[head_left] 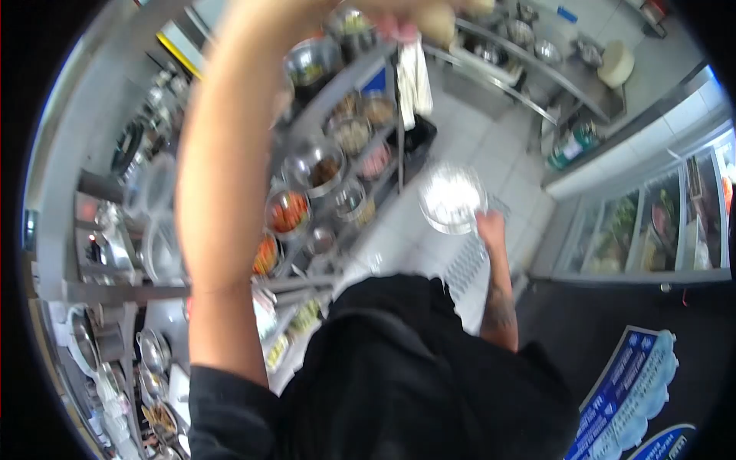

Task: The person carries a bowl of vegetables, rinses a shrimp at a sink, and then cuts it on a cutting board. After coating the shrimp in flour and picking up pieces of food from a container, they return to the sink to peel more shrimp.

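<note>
My right hand [491,227] is closed on the rim or handle of a round metal bowl [452,198], whose inside looks bright white. The bowl hangs over the tiled floor. My left arm is raised across the left of the view, and my left hand [431,17] is smeared by motion at the top edge. Its fingers cannot be made out clearly. A white cloth [414,80] hangs just below it, beside a metal counter.
Bowls of food, among them orange-red pieces [288,211], fill the metal counter at left. Shelves of pans stand farther left. A metal bench [537,65] with bowls is at upper right. A glass-door fridge [636,222] stands at right, above a dark surface with blue stickers.
</note>
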The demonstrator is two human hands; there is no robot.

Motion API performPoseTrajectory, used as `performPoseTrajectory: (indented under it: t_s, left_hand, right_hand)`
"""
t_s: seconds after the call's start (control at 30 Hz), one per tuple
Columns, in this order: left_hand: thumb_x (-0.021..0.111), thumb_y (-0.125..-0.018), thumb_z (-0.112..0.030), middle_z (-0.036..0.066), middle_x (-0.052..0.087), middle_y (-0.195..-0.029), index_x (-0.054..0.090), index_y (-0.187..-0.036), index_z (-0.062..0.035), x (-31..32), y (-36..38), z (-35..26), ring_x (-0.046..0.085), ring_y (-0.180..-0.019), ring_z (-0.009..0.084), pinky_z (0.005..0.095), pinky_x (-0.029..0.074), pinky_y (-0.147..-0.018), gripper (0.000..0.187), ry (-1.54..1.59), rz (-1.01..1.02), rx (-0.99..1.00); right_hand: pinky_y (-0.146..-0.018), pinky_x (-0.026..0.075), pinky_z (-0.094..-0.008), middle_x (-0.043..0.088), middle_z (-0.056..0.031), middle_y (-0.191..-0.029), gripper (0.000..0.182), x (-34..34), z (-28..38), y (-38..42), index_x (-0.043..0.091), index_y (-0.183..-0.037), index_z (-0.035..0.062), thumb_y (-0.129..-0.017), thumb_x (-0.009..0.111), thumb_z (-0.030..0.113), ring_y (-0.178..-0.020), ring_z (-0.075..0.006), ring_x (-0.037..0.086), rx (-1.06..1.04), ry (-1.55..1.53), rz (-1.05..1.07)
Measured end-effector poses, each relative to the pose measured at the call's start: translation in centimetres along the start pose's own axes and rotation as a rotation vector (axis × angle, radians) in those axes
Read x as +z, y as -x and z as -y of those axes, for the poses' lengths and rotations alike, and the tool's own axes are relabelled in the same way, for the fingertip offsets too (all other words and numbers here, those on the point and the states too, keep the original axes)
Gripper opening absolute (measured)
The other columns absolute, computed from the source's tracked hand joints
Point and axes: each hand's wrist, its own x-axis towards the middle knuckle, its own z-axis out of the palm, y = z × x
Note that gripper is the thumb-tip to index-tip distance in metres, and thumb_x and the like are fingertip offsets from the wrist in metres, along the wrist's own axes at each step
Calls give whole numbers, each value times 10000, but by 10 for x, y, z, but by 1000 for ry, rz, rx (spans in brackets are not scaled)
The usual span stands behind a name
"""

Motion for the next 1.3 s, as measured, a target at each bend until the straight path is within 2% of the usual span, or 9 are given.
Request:
performPoseTrajectory:
  t_s: [0.07,0.2,0.47,0.57,0.8,0.97,1.0,1.1,1.3]
  left_hand:
    - [640,-897,-230,80,656,-819,581,-1021,-42,121,22,38,612,-518,105,215,480,-409,232,646,586,-80]
    - [650,-866,-170,90,639,-677,570,-1027,-15,264,111,83,581,-425,129,250,453,-347,237,801,899,-361]
    - [694,-784,-147,124,680,-827,640,-1032,-15,291,247,115,635,-477,179,289,514,-438,285,768,740,-439]
    - [724,-709,-124,148,694,-842,638,-1155,-52,284,310,130,673,-593,181,315,557,-564,460,742,611,-258]
    - [691,-729,-106,170,698,-825,618,-1185,-42,226,448,159,675,-596,192,321,555,-572,466,785,275,-685]
    - [665,-768,-203,177,683,-797,689,-903,-36,230,583,151,686,-749,260,401,529,-675,217,442,-134,-837]
    - [670,-760,-214,179,682,-812,691,-918,-40,238,604,145,682,-765,278,403,524,-694,236,494,-132,-935]
    - [668,-830,-243,150,667,-721,642,-853,27,220,634,112,668,-546,187,319,554,-455,273,926,-54,-1190]
    - [614,-814,-101,110,597,-725,530,-774,8,211,693,111,670,-566,212,321,570,-441,143,1086,-186,-1208]
  right_hand:
    - [-540,418,-368,590,-125,-612,314,-18,71,27,639,-777,-86,-820,653,225,-588,-142,514,127,-190,43]
    - [-581,451,-333,655,-99,-698,299,2,105,70,691,-896,-83,-826,644,203,-631,-127,557,262,-341,213]
    - [-517,412,-327,604,-50,-605,265,62,126,192,683,-788,-59,-819,649,201,-568,-113,522,189,-221,314]
    - [-519,405,-293,623,-48,-680,220,81,113,231,670,-849,-63,-868,627,153,-575,-96,515,153,-260,442]
    - [-630,457,-281,674,-87,-840,197,127,133,296,660,-950,-76,-908,599,106,-709,-114,571,159,-320,763]
    - [-565,386,-258,589,10,-771,160,136,128,331,652,-896,-25,-924,572,110,-662,-75,467,30,-426,900]
    - [-642,449,-271,649,-49,-816,195,138,122,329,660,-949,-67,-911,575,105,-710,-107,555,3,-372,949]
    - [-638,443,-272,646,-53,-833,174,130,141,352,654,-939,-71,-895,567,74,-730,-108,549,-91,-416,992]
    - [-661,458,-260,637,-58,-854,179,128,150,400,611,-991,-62,-891,583,83,-740,-122,561,-123,-272,924]
